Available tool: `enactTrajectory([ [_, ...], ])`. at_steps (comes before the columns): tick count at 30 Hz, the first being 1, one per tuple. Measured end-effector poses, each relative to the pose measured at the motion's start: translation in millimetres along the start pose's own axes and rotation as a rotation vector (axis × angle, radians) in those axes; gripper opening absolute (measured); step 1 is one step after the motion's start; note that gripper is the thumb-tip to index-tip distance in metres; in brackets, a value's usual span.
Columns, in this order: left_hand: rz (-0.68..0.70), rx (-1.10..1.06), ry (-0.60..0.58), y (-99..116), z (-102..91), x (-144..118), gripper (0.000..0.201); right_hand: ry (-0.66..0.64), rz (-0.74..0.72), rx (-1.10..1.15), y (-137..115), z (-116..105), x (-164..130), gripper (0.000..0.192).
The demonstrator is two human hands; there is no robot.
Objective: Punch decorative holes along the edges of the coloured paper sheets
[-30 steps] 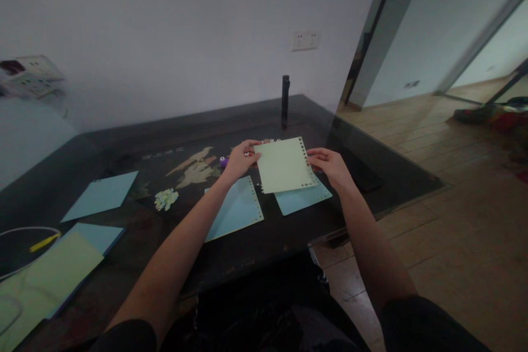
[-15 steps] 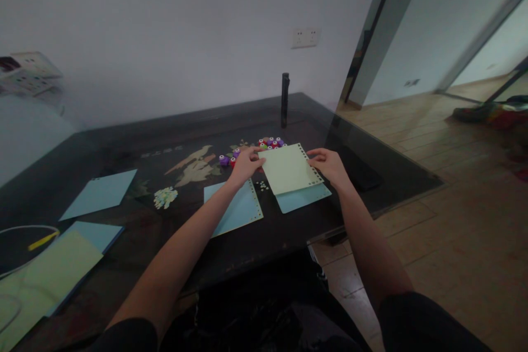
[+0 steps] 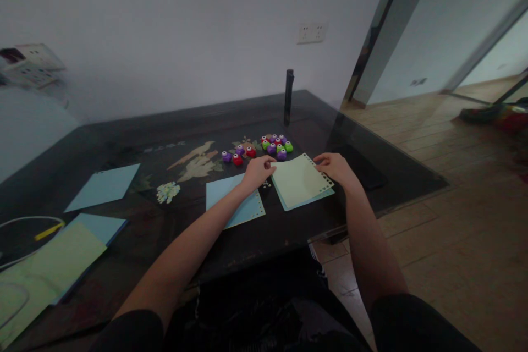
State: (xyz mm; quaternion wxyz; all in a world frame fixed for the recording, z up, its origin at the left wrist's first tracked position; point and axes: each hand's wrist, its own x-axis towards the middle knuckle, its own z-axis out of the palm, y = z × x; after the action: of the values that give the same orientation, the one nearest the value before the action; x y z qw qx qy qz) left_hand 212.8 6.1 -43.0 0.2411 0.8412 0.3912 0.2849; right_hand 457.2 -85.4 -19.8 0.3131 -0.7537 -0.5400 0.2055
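A pale green sheet of paper with holes punched along its right edge lies over a blue sheet, which shows as a strip below and at the left. My left hand pinches the green sheet's upper left corner. At its upper right edge, my right hand holds the sheet between thumb and fingers. Another blue sheet, also hole-punched on its right side, lies partly under my left forearm. Small paper bits are scattered between the two.
Behind the sheets sit several small red, purple and green punches. A heap of paper bits lies left of centre. More blue paper and green paper are at the left. A black upright cylinder stands near the wall.
The green sheet has come down and toward me, now covering more of the blue sheet beneath it. Both hands have moved with it, still at its upper corners.
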Motion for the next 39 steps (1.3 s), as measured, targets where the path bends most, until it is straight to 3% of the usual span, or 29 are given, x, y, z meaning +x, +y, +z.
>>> enactTrajectory([
  [18, 0.026, 0.061, -0.063, -4.7, 0.3, -2.6, 0.021, -0.087, -0.012, -0.053, 4.6, -1.3, -1.4, 0.027],
  [34, 0.055, 0.104, -0.079, -3.9, -1.5, -3.5, 0.021, 0.031, -0.027, -0.099, 14.3, 1.5, 0.8, 0.024],
  [39, 0.078, 0.116, -0.066, -2.2, -2.8, -4.0, 0.019, 0.015, -0.015, -0.125, 12.6, 2.6, 1.0, 0.023],
])
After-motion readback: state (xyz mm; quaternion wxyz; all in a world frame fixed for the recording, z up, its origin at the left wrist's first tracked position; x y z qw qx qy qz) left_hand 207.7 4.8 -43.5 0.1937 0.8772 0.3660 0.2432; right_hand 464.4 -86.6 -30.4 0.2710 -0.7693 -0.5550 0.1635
